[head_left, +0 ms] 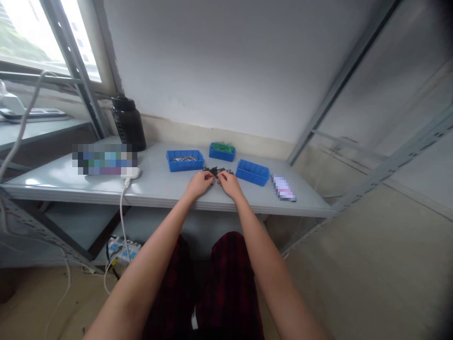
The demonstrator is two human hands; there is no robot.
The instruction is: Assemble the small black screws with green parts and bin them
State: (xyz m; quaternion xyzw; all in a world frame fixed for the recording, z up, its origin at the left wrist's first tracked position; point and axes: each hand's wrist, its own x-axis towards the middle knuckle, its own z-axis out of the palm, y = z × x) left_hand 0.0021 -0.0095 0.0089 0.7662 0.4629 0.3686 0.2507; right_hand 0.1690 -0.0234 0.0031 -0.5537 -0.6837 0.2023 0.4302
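Both hands meet over a small pile of black parts (pixel 214 170) on the grey shelf table (pixel 170 187). My left hand (pixel 201 183) has its fingertips pinched together at the near side of the pile. Close beside it, my right hand (pixel 228 182) is pinched too, its fingertips almost touching the left ones. What sits between the fingers is too small to make out. Left of the pile stands a blue bin (pixel 186 165) with thin silvery metal pieces (pixel 186 159). Behind is a blue bin (pixel 222 154) holding green material (pixel 222 147). At the right, another blue bin (pixel 252 173) shows no contents.
A dark bottle (pixel 129 123) stands at the back left. Nearer lie a blurred-out object (pixel 104 159) and a white charger (pixel 130 173) with a cable hanging over the edge. A phone-like object (pixel 283 188) lies right. Metal posts (pixel 341 80) frame the table.
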